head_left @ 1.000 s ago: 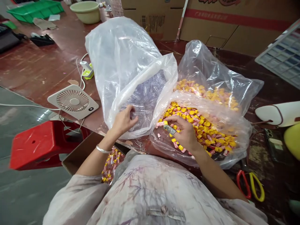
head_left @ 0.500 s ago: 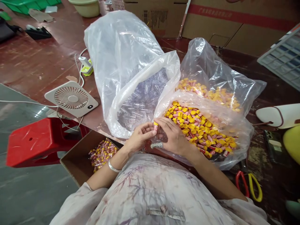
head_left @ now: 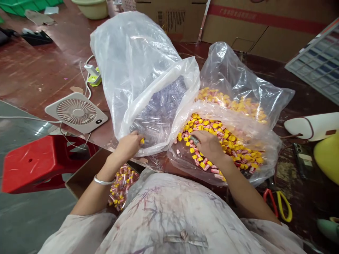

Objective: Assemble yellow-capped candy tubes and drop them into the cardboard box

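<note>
My left hand is closed at the near lip of the large plastic bag, which holds many clear tubes. A yellow cap shows at its fingertips; whatever else it grips is hidden. Over in the second clear bag, my right hand reaches into a heap of small pink-patterned pieces with yellow caps. Its fingertips are down among them, so I cannot see whether they pinch one. Below my left forearm, filled tubes with yellow tops lie in a cardboard box.
To the left are a white fan, a power adapter with cables and a red stool. On the right lie scissors, a phone and a white plastic basket. Large cartons stand behind the bags.
My hands were together around a yellow-capped piece and have parted. The left moved left to the tube bag's lip; the right went into the heap of capped pieces.
</note>
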Demonstrator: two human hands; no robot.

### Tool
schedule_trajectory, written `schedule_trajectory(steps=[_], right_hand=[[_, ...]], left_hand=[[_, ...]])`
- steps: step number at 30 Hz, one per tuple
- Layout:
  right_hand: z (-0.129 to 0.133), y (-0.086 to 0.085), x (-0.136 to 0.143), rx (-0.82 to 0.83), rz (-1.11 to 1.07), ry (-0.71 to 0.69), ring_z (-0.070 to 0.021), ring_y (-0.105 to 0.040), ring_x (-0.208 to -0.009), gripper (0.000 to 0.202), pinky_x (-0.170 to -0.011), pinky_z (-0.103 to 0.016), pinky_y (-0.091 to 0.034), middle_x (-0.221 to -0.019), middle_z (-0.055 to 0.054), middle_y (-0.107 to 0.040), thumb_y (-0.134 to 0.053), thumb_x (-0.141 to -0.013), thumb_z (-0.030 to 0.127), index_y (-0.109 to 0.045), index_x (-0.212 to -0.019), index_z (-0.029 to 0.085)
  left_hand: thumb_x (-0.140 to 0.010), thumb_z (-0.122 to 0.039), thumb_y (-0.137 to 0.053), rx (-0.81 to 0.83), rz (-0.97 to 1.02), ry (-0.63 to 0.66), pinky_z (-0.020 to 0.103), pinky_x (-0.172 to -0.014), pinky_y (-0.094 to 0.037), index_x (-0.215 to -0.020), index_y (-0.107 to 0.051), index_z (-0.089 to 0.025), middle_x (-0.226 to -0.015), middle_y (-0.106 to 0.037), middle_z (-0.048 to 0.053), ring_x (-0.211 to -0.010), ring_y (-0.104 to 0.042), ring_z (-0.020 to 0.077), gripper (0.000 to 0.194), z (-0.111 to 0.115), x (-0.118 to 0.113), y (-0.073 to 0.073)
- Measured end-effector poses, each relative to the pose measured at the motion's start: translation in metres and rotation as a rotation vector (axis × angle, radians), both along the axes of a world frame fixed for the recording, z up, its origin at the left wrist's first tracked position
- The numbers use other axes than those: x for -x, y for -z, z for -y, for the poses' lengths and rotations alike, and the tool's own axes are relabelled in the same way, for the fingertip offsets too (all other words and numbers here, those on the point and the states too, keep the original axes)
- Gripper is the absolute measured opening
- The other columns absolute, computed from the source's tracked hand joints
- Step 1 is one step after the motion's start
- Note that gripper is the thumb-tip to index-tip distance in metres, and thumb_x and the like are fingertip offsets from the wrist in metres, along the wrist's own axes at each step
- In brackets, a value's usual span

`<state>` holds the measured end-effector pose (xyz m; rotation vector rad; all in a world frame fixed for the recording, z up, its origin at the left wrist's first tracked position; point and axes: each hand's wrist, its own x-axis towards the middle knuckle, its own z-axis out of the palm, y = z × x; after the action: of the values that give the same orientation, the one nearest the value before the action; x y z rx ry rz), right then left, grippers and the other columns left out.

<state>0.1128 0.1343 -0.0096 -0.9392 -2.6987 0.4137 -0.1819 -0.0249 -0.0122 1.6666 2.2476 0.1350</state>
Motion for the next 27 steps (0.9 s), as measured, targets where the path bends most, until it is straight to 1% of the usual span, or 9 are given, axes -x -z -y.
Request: schedule_trajectory(steps=[4,6,8,11,13,16,18,23,27], right_hand=[[0.012,0.017,0.027,-0.025,0.228,-0.037,-0.0234,-0.069,-0.098,0.032,-0.082,-0.03,-0.05,-0.105,-0.009,-0.074,-0.057,-0.084,0.003,-0.069,-0.109,0.02],[0.018,0.025,0.04,-0.051,0.263,0.005,-0.0251,-0.068,-0.098,0.024,-0.079,-0.03,-0.05,-0.103,-0.012,-0.074,-0.058,-0.085,0.007,-0.068,-0.105,0.018],[0.019,0.027,0.047,-0.055,0.256,0.02,-0.0262,-0.068,-0.098,0.021,-0.078,-0.031,-0.05,-0.102,-0.014,-0.074,-0.059,-0.086,0.009,-0.068,-0.103,0.017],[0.014,0.017,0.039,-0.059,0.21,0.044,-0.0264,-0.068,-0.099,0.027,-0.081,-0.033,-0.051,-0.105,-0.013,-0.075,-0.056,-0.085,0.005,-0.068,-0.106,0.017],[0.01,0.0,0.028,-0.011,0.031,0.07,-0.0251,-0.07,-0.1,0.032,-0.084,-0.033,-0.052,-0.106,-0.01,-0.076,-0.054,-0.085,0.003,-0.069,-0.109,0.019],[0.01,-0.026,0.015,0.17,-0.299,-0.008,-0.0205,-0.072,-0.092,0.029,-0.083,-0.031,-0.054,-0.099,-0.002,-0.077,-0.056,-0.087,0.006,-0.07,-0.105,0.023],[0.014,-0.037,0.014,0.248,-0.374,-0.13,-0.0192,-0.072,-0.091,0.028,-0.082,-0.031,-0.054,-0.098,-0.001,-0.076,-0.057,-0.086,0.006,-0.071,-0.101,0.024],[0.025,-0.036,0.021,0.236,-0.384,-0.263,-0.0199,-0.07,-0.095,0.029,-0.085,-0.033,-0.054,-0.099,-0.004,-0.074,-0.057,-0.085,0.002,-0.072,-0.099,0.022],[0.033,-0.031,0.022,0.202,-0.401,-0.275,-0.0214,-0.07,-0.105,0.032,-0.094,-0.037,-0.056,-0.109,-0.007,-0.075,-0.055,-0.091,0.005,-0.069,-0.114,0.022]], left_hand=[[-0.083,-0.014,-0.057,0.138,-0.08,0.08,0.03,-0.067,-0.046,-0.094,-0.074,-0.02,-0.09,-0.063,0.009,-0.077,-0.065,0.0228,0.021,-0.001,0.008,0.004],[-0.085,-0.018,-0.06,0.06,-0.051,0.05,0.033,-0.072,-0.049,-0.099,-0.075,-0.019,-0.098,-0.065,0.012,-0.085,-0.067,0.0261,0.02,-0.004,0.002,0.004],[-0.086,-0.025,-0.065,-0.081,0.087,0.03,0.036,-0.082,-0.05,-0.105,-0.075,-0.019,-0.104,-0.069,0.012,-0.095,-0.066,0.0282,0.022,-0.006,-0.005,0.003],[-0.086,-0.036,-0.07,-0.252,0.445,0.016,0.036,-0.091,-0.05,-0.107,-0.075,-0.021,-0.105,-0.074,0.009,-0.098,-0.066,0.0254,0.027,-0.006,-0.018,0.0],[-0.086,-0.041,-0.072,-0.295,0.631,0.013,0.034,-0.09,-0.05,-0.107,-0.075,-0.021,-0.105,-0.076,0.007,-0.096,-0.067,0.0233,0.029,-0.005,-0.029,-0.003],[-0.086,-0.04,-0.073,-0.302,0.75,0.057,0.033,-0.088,-0.049,-0.105,-0.076,-0.021,-0.103,-0.076,0.006,-0.094,-0.067,0.0221,0.028,-0.008,-0.047,-0.009],[-0.086,-0.04,-0.073,-0.302,0.78,0.101,0.033,-0.089,-0.048,-0.104,-0.077,-0.021,-0.101,-0.075,0.005,-0.094,-0.066,0.0221,0.026,-0.013,-0.058,-0.013],[-0.086,-0.044,-0.072,-0.26,0.873,0.135,0.032,-0.087,-0.046,-0.102,-0.076,-0.02,-0.099,-0.074,0.004,-0.093,-0.064,0.0215,0.03,-0.02,-0.075,-0.023],[-0.085,-0.048,-0.074,-0.228,1.118,-0.006,0.027,-0.073,-0.044,-0.101,-0.075,-0.015,-0.086,-0.071,0.003,-0.077,-0.059,0.0162,0.036,-0.017,-0.086,-0.022]])
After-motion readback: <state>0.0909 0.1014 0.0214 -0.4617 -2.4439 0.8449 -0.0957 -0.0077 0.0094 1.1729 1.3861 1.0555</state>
